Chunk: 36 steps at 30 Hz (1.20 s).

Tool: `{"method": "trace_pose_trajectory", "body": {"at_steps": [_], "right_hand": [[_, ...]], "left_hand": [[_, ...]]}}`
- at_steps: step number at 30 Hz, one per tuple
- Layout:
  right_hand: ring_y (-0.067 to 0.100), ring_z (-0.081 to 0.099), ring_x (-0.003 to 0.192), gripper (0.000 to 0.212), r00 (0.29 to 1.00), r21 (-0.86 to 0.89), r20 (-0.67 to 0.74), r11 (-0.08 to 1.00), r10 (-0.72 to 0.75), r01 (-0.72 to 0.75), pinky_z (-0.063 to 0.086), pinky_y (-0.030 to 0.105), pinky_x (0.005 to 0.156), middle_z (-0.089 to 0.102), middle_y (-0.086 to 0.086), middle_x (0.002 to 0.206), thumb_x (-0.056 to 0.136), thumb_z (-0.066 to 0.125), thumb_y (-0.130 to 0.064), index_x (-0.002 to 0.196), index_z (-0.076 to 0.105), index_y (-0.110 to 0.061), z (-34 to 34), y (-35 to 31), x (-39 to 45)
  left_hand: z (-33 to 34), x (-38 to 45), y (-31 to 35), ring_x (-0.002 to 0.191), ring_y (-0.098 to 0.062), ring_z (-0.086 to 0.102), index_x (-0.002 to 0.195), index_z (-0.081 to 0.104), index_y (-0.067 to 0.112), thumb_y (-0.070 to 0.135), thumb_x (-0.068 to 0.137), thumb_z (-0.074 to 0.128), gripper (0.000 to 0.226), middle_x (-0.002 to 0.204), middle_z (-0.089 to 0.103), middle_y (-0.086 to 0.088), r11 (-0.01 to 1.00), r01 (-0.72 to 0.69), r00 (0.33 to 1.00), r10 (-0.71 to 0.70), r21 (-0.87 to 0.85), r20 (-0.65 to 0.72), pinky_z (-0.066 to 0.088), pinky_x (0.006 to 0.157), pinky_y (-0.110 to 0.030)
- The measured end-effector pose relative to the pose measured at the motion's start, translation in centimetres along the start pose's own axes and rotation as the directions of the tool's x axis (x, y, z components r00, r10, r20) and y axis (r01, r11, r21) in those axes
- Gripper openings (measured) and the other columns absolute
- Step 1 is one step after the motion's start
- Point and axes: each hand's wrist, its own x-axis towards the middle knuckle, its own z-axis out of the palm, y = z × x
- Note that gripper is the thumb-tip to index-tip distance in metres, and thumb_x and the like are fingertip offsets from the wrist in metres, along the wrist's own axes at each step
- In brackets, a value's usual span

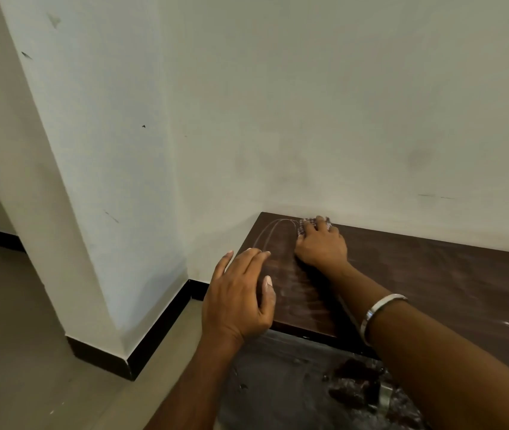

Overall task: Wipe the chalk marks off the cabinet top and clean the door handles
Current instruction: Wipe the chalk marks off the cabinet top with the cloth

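Note:
A dark brown wooden cabinet top (439,274) runs along the white wall. Curved white chalk marks (273,229) arc across its far left corner, with smeared chalk streaks nearer the front. My right hand (321,246) presses a checked cloth (304,225) flat on the top beside the wall, just right of the arcs. My left hand (240,299) rests with fingers spread on the cabinet's left front corner, holding nothing. No door handles can be made out.
The white wall (309,103) meets the cabinet's back edge, and a white pillar (76,150) stands to the left. Black skirting (160,324) lines a beige tiled floor (14,352). The cabinet's front face (293,383) below looks scuffed and chipped.

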Motion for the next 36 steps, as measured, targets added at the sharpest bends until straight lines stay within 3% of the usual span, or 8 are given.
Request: {"method": "trace_pose_trajectory", "body": {"at_steps": [6,13,18,26,30,36], "right_hand": [[0.032,0.021,0.146,0.055,0.994,0.043,0.048,0.994,-0.100,0.098,0.022,0.047,0.118,0.012,0.002,0.163,0.100,0.029,-0.042,0.152,0.024,-0.027,0.3,-0.7,1.0],[0.035,0.022,0.144,0.055,0.996,0.002,0.026,0.997,0.081,-0.081,0.023,0.048,0.116,0.012,0.005,0.162,0.100,0.029,-0.040,0.153,0.023,-0.024,-1.3,5.9,2.4],[0.038,0.023,0.142,0.056,0.991,-0.015,0.014,0.991,0.130,-0.130,0.025,0.048,0.115,0.015,0.007,0.161,0.098,0.033,-0.038,0.151,0.026,-0.022,-1.0,4.7,2.9],[0.033,0.021,0.145,0.055,0.993,0.039,0.045,0.993,-0.113,0.111,0.022,0.046,0.117,0.013,0.003,0.163,0.099,0.030,-0.041,0.152,0.025,-0.026,0.9,-2.0,2.9],[0.032,0.023,0.145,0.056,0.990,0.056,0.056,0.991,-0.128,0.125,0.023,0.047,0.117,0.012,0.003,0.163,0.099,0.031,-0.041,0.152,0.025,-0.027,0.8,-1.9,3.1],[0.034,0.022,0.145,0.055,1.000,0.056,0.003,0.998,0.007,-0.007,0.023,0.047,0.117,0.015,0.006,0.162,0.099,0.028,-0.041,0.152,0.026,-0.024,0.4,1.2,3.6]], "left_hand": [[0.0,0.1,-0.1,0.120,-0.012,0.054,0.127,0.057,0.018,0.037,0.089,0.038,0.047,0.129,0.060,0.002,1.000,-0.004,1.000,0.004,-0.002,-0.004,0.032,0.113,-0.038],[0.0,0.0,0.0,0.118,-0.013,0.056,0.126,0.059,0.019,0.039,0.088,0.039,0.047,0.127,0.062,0.002,1.000,0.009,1.000,-0.009,-0.009,-0.016,0.030,0.112,-0.036],[0.0,0.0,0.1,0.120,-0.010,0.054,0.127,0.058,0.021,0.040,0.089,0.040,0.046,0.128,0.061,0.004,1.000,0.018,1.000,-0.018,-0.019,-0.011,0.027,0.113,-0.033],[0.1,0.0,-0.1,0.122,-0.009,0.052,0.129,0.057,0.021,0.040,0.090,0.036,0.048,0.130,0.059,0.005,0.999,0.007,1.000,-0.007,-0.039,-0.003,0.029,0.114,-0.035],[0.1,0.0,-0.2,0.121,-0.009,0.052,0.129,0.056,0.021,0.040,0.090,0.036,0.048,0.130,0.059,0.005,0.999,0.012,1.000,-0.012,-0.040,-0.008,0.031,0.113,-0.036],[0.1,0.0,-0.1,0.121,-0.009,0.051,0.128,0.056,0.020,0.038,0.089,0.039,0.046,0.130,0.059,0.006,0.999,0.009,1.000,-0.010,-0.035,-0.012,0.030,0.113,-0.036]]}}
